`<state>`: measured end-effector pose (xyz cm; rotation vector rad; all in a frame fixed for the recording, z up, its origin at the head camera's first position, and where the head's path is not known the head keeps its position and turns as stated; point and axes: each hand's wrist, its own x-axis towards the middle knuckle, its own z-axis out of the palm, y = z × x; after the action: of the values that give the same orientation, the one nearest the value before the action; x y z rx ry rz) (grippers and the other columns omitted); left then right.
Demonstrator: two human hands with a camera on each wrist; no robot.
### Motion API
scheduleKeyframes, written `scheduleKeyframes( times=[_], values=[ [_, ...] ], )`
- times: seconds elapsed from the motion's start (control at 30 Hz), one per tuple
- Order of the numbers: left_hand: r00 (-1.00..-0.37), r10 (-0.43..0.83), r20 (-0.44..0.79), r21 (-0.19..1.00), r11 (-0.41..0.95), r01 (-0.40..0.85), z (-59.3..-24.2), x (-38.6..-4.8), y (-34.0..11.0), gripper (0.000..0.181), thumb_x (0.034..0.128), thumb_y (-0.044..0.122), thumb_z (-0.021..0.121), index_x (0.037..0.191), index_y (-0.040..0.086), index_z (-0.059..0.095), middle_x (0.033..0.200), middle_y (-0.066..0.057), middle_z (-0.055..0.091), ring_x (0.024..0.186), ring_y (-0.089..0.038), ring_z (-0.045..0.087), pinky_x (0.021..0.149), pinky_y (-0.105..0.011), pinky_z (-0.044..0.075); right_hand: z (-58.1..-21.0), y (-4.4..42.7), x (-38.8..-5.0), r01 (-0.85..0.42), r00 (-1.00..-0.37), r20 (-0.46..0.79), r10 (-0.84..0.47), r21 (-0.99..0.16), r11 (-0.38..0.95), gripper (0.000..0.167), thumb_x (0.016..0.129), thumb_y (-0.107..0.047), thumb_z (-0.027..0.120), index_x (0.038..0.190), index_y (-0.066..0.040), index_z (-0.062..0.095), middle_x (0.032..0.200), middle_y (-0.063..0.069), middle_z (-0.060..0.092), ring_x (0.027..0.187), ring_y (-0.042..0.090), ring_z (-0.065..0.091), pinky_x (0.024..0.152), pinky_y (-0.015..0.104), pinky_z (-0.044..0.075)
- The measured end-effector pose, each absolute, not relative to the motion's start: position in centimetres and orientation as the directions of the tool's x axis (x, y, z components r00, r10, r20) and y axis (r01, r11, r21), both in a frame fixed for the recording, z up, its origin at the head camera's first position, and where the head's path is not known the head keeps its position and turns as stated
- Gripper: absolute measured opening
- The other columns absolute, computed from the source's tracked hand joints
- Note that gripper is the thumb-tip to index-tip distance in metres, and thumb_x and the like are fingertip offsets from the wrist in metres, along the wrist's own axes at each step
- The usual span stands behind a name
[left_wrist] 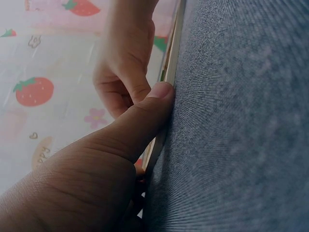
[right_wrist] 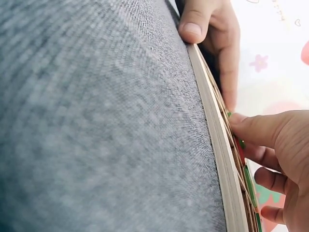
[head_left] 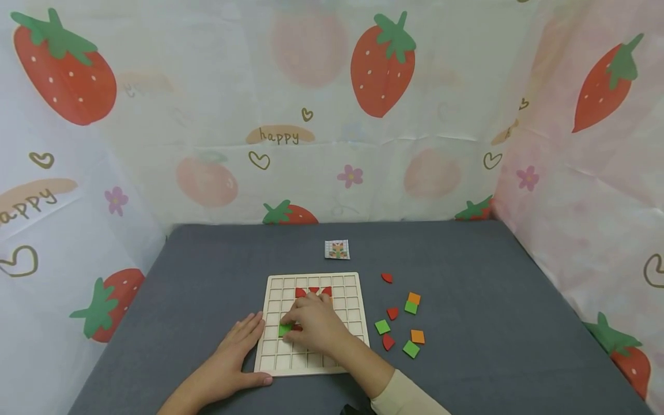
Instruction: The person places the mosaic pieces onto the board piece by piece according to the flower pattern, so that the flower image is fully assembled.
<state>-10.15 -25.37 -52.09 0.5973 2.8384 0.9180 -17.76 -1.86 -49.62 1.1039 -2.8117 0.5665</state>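
Backdrop (head_left: 207, 34) reads "happy"; left-edge copy cut to "appy". Grid board (head_left: 353, 282) at frame's 6 o'clock, middle partly hidden. Left hand (head_left: 233, 357) spread wide, board's 8 o'clock. Right hand (head_left: 317, 325) pinches half-covered green tile (head_left: 283, 330), board's 9 o'clock.

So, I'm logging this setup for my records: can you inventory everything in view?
Tabletop: one, dark grey, across the foreground
Grid board: one, pale wood, on the tabletop
Picture card: one, white with a coloured pattern, beyond the board
Placed red tiles: at least four, red, on the board
Placed green tiles: at least two, green, on the board, partly covered
Loose red tiles: three, red, right of the board
Loose green tiles: three, green, same area
Loose orange tiles: two, orange, same area
Backdrop: white and pink, strawberry print, behind and beside the tabletop
Left hand: one, at the board's left edge
Right hand: one, over the board, pinching a green tile
Sleeve: one, cream, right arm
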Motion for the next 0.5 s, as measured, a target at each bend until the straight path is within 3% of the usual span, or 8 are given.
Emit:
scheduleKeyframes(
  times=[0.27, 0.5],
  values=[
    [-0.917, 0.398, 0.018, 0.594, 0.734, 0.330, -51.98, -10.08, -25.32, 0.117, 0.0767, 0.069, 0.076, 0.159, 0.000, 0.032, 0.169, -0.018, 0.022, 0.156, -0.042, 0.016, 0.111, -0.003, -0.014, -49.51, -1.85, -17.77, -0.662, -0.744, 0.175, -0.645, -0.323, 0.676, 0.028, 0.083, -0.043, 0.085, 0.109, -0.033, 0.081, 0.104, -0.015, 0.068, 0.128, 0.027, 0.057, 0.094, 0.040, 0.036],
    [-0.915, 0.403, 0.039, 0.589, 0.730, 0.347, -51.91, -10.07, -25.33, 0.115, 0.0775, 0.068, 0.077, 0.159, -0.001, 0.033, 0.168, -0.019, 0.023, 0.156, -0.043, 0.017, 0.111, -0.004, -0.014, -49.53, -1.95, -17.97, -0.662, -0.744, 0.164, -0.648, -0.315, 0.680, 0.027, 0.082, -0.043, 0.085, 0.108, -0.034, 0.081, 0.105, -0.017, 0.069, 0.110, 0.014, 0.057, 0.092, 0.039, 0.035]
  ],
)
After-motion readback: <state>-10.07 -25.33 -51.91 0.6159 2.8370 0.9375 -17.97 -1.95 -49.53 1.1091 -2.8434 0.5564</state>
